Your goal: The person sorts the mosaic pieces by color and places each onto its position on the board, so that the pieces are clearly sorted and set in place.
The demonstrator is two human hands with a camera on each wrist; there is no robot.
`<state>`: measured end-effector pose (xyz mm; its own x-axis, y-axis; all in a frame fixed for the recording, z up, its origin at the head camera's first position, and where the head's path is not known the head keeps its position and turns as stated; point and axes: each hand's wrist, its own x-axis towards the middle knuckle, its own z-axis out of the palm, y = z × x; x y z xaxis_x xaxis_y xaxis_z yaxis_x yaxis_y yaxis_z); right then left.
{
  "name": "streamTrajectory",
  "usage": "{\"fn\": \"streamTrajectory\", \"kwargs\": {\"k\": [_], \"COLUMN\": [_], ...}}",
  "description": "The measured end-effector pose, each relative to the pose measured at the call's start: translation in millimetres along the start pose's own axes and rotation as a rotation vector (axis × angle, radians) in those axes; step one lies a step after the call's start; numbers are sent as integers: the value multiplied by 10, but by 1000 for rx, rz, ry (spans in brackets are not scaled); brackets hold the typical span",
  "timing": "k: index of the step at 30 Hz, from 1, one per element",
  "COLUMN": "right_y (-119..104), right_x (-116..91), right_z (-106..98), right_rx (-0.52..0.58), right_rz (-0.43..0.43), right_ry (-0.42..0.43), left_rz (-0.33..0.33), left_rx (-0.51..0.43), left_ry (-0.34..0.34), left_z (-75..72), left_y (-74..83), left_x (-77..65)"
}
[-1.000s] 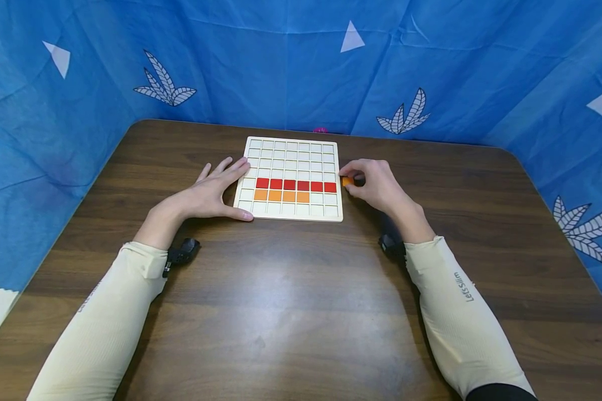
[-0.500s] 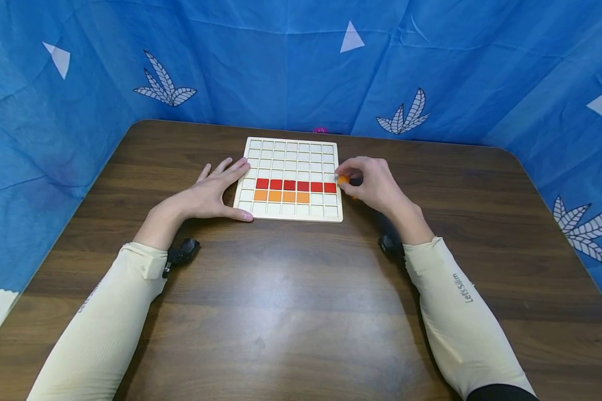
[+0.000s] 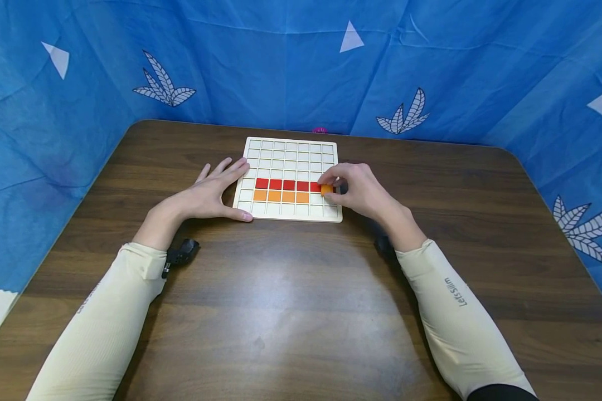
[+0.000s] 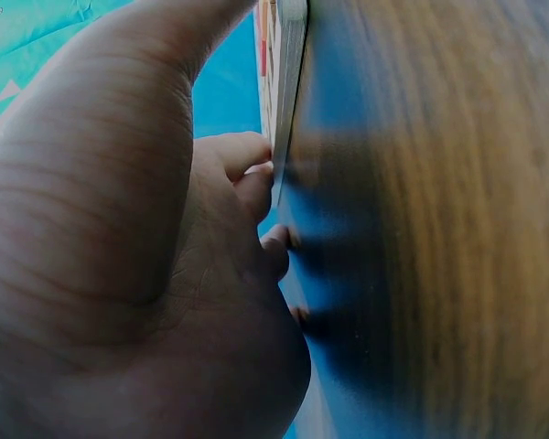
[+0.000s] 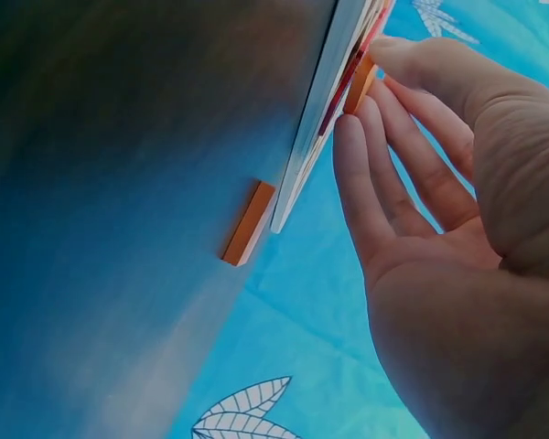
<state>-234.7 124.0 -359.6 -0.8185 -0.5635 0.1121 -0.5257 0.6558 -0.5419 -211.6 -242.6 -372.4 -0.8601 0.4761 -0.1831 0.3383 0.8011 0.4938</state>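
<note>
A cream grid board lies flat on the table, with a row of red square tiles and a row of orange square tiles set in its cells. My left hand spreads over the board's left edge, its index fingertip at the side and thumb at the front left corner. Between thumb and fingers, my right hand pinches an orange tile, tilted close over the right end of the rows. It covers the end of the red row in the head view.
Another orange tile lies on the table beside the board's right edge, shown in the right wrist view and hidden behind the right hand from above. Brown wooden table surrounds the board. A blue patterned cloth hangs behind.
My right hand has lifted the orange tile from the table right of the board and carried it left over the board's right columns. The left hand has stayed still.
</note>
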Motion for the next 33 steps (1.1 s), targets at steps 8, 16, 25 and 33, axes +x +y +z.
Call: {"fn": "streamTrajectory", "kwargs": {"k": [8,16,25,33], "right_y": [-39,-68,-124,-171], "right_x": [2,18,22,33], "right_z": [31,53,72,85], "right_rx": [5,4,-1,-23], "right_rz": [-29,-69,-81,-92], "right_ry": [-14,-6,-26,-44], "left_rz": [0,-10,-7,-13], "left_rx": [0,11,11,14], "left_ry": [-1,-2,-3,-2], "left_z": [3,2,6,4], "left_y": [-1,-4,5,6], "left_x": [5,9,15,9]}}
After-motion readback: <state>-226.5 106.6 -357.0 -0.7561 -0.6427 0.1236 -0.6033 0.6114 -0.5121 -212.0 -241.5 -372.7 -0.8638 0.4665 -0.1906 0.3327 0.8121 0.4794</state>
